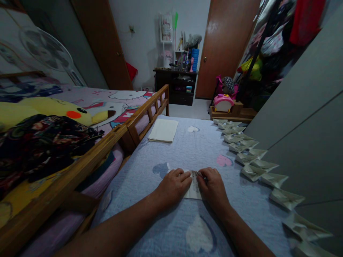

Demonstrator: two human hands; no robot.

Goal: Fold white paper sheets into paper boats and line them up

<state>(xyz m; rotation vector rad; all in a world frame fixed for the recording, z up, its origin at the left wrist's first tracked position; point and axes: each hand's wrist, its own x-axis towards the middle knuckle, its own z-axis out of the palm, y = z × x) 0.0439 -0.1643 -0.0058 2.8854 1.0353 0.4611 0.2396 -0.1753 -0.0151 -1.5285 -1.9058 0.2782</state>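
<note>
A small sheet of paper [193, 192], pale with a dark printed patch, lies on the blue bed cover between my hands. My left hand [175, 184] presses on its left side with the fingers held together. On the far right part of the paper, my right hand [213, 184] has its thumb and fingers closed on the edge. Both hands cover much of the sheet, so its full outline is hidden. Along the right side of the bed stand folded paper boats [286, 198], several of them in rows. A stack of paper sheets [163, 130] rests near the far left corner.
A wooden bed rail [118, 134] runs along the left, with a second bed, a yellow plush toy [59, 110] and dark patterned cloth beyond it. A pale cabinet [308, 117] borders the right side. A dark shelf unit [175, 85] stands at the far wall.
</note>
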